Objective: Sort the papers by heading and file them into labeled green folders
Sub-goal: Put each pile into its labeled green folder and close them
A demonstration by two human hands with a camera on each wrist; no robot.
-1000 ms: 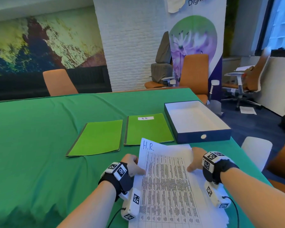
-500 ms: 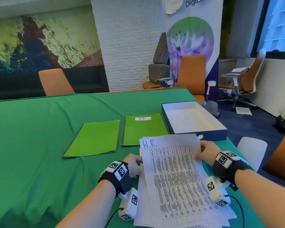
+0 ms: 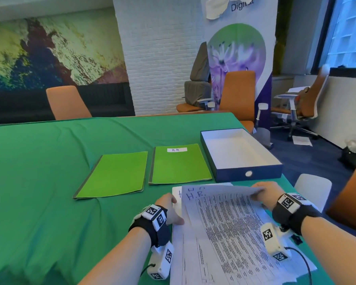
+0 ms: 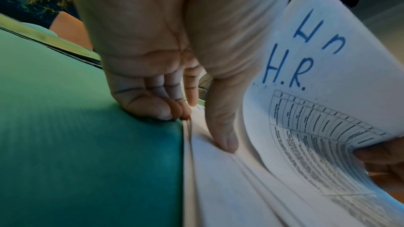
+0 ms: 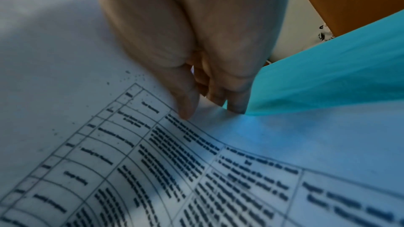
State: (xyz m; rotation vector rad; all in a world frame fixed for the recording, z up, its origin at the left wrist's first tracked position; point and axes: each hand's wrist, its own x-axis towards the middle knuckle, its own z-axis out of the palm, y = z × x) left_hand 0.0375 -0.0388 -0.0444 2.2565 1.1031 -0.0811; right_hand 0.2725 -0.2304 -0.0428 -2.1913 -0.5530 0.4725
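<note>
A stack of printed papers (image 3: 179, 249) lies at the near edge of the green tablecloth (image 3: 49, 182). My right hand (image 3: 263, 194) pinches the far right corner of the top sheets (image 3: 224, 204), headed "H.R." in blue ink, and holds them curled up off the stack. In the right wrist view its thumb lies on top of the sheets (image 5: 131, 144) and its fingers (image 5: 218, 99) underneath. My left hand (image 3: 169, 208) rests at the stack's left edge, thumb (image 4: 225, 141) pressing the lower papers (image 4: 218, 179). Two green folders lie beyond: one unlabeled (image 3: 111, 173), one labeled "H.R" (image 3: 179, 163).
An open dark-blue box (image 3: 249, 173) with a white inside stands right of the folders, near the table's right edge. Orange chairs (image 3: 68, 103) stand around the table. A white seat (image 3: 312, 190) is close to my right arm.
My right hand has raised the top sheets' far right corner, so they curl up and a second "H.R." heading shows beneath. My left hand has stayed at the stack's left edge.
</note>
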